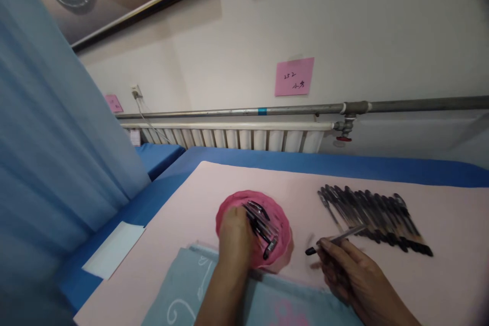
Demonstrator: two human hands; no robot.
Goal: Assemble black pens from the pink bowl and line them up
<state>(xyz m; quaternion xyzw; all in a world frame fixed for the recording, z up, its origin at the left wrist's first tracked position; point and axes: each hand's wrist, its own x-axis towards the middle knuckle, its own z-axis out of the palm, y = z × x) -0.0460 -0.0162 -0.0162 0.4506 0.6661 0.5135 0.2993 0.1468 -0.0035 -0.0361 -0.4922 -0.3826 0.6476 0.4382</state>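
My right hand (349,272) pinches a clear-barrelled pen (336,241), its black end pointing left. Just beyond it, several similar black-capped pens (370,214) lie side by side in a slanted row on the pink sheet. My left hand (235,229) reaches into the left side of a round pink basket (286,234). Loose pens and black caps (263,229) lie inside this basket, close to my left fingers. Those fingers are bent downward and blurred, and whatever they may grip is hidden.
A pale pink sheet (183,204) covers the blue bed (382,165). Folded teal cloth (183,280) lies in front of the basket. White paper (114,249) rests at the left, beside a blue curtain (64,153). Behind the bed run a radiator (244,138) and a pipe (214,112).
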